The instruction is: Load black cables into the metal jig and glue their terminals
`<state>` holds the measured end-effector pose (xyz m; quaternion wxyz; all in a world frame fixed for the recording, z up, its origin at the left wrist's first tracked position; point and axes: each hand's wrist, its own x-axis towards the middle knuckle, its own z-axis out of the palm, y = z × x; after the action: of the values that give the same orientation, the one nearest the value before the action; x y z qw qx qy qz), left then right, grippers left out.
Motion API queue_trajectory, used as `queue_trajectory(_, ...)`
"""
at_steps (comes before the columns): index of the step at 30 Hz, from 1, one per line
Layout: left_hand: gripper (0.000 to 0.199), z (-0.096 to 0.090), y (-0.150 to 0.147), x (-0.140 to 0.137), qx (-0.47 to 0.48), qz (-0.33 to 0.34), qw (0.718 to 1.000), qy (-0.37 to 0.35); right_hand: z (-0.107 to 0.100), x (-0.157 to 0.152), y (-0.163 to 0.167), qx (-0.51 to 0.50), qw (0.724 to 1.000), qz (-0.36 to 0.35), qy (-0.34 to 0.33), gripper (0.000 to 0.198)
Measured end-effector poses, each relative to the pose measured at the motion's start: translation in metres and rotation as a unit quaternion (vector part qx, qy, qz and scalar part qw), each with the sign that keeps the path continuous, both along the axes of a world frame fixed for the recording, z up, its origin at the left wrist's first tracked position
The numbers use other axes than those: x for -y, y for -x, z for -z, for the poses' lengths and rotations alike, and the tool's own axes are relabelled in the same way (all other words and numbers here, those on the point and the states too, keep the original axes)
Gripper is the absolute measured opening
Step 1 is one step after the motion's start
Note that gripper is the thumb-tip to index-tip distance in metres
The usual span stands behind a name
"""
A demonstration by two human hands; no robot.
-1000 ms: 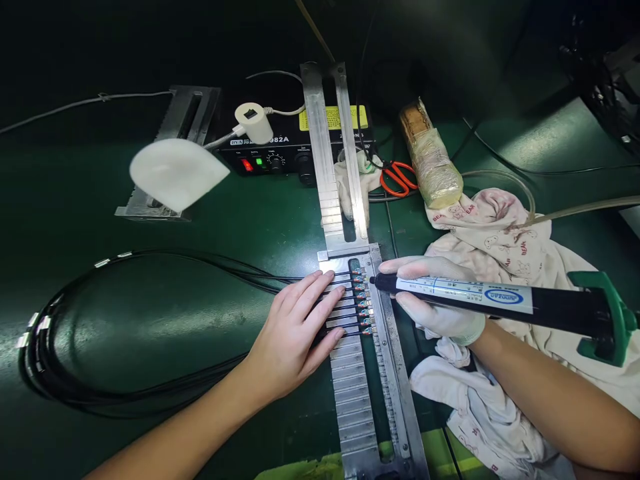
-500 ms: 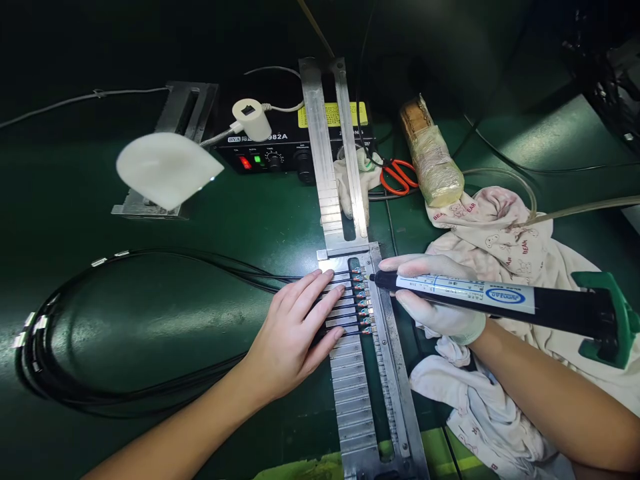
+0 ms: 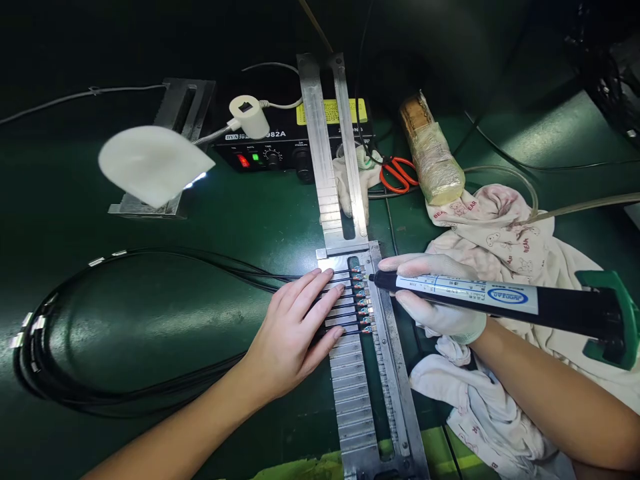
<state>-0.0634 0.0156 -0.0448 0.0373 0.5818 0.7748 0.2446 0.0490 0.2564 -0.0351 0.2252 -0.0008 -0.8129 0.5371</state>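
My bare left hand (image 3: 295,327) lies with fingers spread over several thin black cables (image 3: 220,263), pressing them onto a slotted metal fixture (image 3: 353,383). The cable ends, with small bare connectors (image 3: 361,293), lie in a row across the fixture's long slot. In white gloves, my right hand (image 3: 435,293) is closed around a black dispensing syringe (image 3: 465,293) with a white and blue label and a green adapter (image 3: 615,320) at its rear. Its dark tip points left, close beside the upper connectors; whether it touches one I cannot tell.
A white lamp (image 3: 150,163) stands at the left before a second metal fixture (image 3: 187,103). Behind are a black dispenser controller (image 3: 285,150), another fixture (image 3: 315,113), orange-handled scissors (image 3: 399,175) and a wrapped block (image 3: 440,167). Printed cloths (image 3: 530,247) lie under my right arm.
The lamp head appears slightly farther left, and the syringe's rear end has shifted a little to the right. Both hands stay nearly in place.
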Motion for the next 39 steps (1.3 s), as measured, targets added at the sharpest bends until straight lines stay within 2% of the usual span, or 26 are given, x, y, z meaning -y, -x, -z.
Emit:
queue_trajectory(12,0.052,0.0002,0.0006,0.0003,-0.001,0.002,1.0,0.0,-0.0027,0.0015,-0.0001,0.008,1.0,-0.009,0.027,0.03)
queue_trajectory(32,0.052,0.0001,0.0007,0.0008,0.005,-0.001,1.0,0.0,-0.0028,0.0026,0.0026,0.001,1.0,0.013,0.001,0.024)
queue_trajectory(39,0.052,0.0004,0.0006,0.0007,0.006,0.001,1.0,0.0,-0.0009,0.0014,0.0005,0.006,1.0,-0.01,0.013,0.029)
